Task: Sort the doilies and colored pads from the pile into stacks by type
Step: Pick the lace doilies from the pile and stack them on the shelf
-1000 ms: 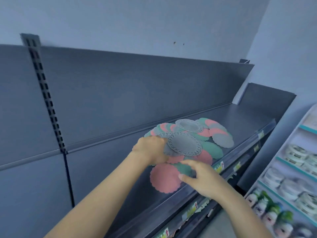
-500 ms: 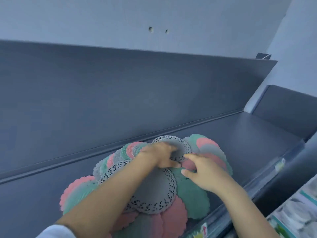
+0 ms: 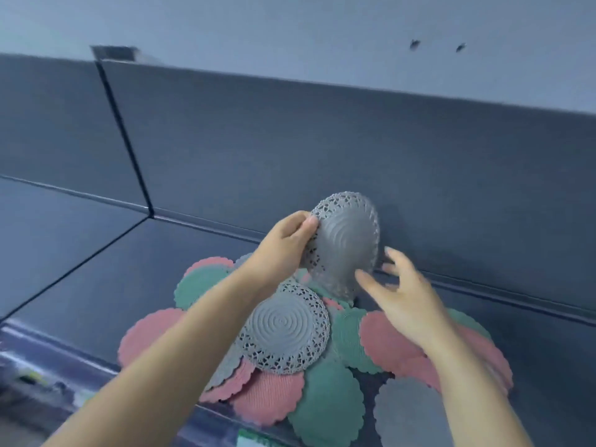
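My left hand (image 3: 283,250) pinches the left rim of a grey lace doily (image 3: 346,243) and holds it upright above the pile. My right hand (image 3: 403,298) hovers just right of that doily with fingers spread, holding nothing. A second grey lace doily (image 3: 283,330) lies flat on top of the pile, partly under my left forearm. Around it spread pink pads (image 3: 387,343), green pads (image 3: 325,404) and a plain grey pad (image 3: 406,414), all with scalloped edges.
The pile rests on a dark grey shelf (image 3: 129,269) with a tall back panel (image 3: 354,150). A vertical seam (image 3: 125,133) splits the back panel at left. The shelf's front edge with price tags (image 3: 254,441) runs along the bottom.
My left hand has lifted one grey lace doily off the pile and tilted it upright. My right hand came off the pile and opened. The camera swung right and closer.
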Demonstrator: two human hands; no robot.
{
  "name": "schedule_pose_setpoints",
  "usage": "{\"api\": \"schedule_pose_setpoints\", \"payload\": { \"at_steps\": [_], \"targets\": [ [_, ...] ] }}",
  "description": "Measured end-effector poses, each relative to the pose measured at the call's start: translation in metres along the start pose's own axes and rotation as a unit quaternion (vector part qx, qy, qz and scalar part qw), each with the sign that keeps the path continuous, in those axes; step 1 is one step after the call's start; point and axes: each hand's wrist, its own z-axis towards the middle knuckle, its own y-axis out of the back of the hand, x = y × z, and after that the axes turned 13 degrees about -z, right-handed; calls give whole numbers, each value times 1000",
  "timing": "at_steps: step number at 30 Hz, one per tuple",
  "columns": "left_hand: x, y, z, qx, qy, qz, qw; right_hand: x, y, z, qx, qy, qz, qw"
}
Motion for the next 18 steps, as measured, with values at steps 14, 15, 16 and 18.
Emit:
{"api": "schedule_pose_setpoints", "payload": {
  "at_steps": [14, 15, 16, 18],
  "targets": [
    [-62, 260, -223, -336, -7, -175, 925, 237, -191, -73, 229, 204, 270, 913],
    [-63, 282, -236, -358, 3, -124, 926, 255, -204, -82, 242, 215, 265, 908],
    [-64, 304, -249, -375, 17, -64, 925, 273, -219, -89, 256, 223, 261, 903],
    [-65, 346, -272, -396, 40, 11, 917, 308, -252, -103, 278, 233, 260, 895]
  ]
}}
